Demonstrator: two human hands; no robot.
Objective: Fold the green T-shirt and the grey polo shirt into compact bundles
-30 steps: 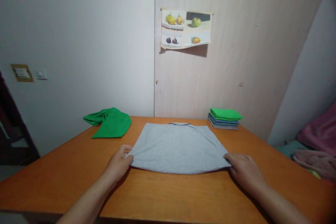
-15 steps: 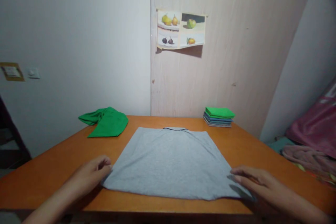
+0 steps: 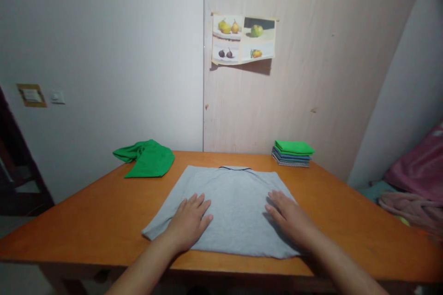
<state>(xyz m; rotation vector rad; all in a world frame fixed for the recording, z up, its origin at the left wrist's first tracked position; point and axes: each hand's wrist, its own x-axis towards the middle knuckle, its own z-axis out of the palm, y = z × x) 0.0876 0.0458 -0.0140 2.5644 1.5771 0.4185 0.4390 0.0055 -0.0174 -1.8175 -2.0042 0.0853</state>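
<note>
A grey T-shirt [image 3: 235, 221] lies spread on the orange-brown table, its dark-edged neckline at the far side and its lower edge near the table's front. Flat on the left part of the cloth rests my left hand [image 3: 190, 221], fingers spread. Over the right part is my right hand [image 3: 287, 214], open with its fingers stretched out; whether the whole palm touches the shirt I cannot tell. Neither hand holds anything. The shirt's lower right corner is partly hidden by my right forearm.
A crumpled green cloth [image 3: 152, 161] lies at the table's back left. At the back right stands a stack of folded cloths [image 3: 292, 154], bright green on top. The wall rises behind the table [image 3: 93, 216]. Pinkish fabric [image 3: 415, 170] lies beyond the right edge.
Both hands have left the shirt's lower side corners and moved inward onto its surface, with fingers now opened out. The view has shifted slightly left.
</note>
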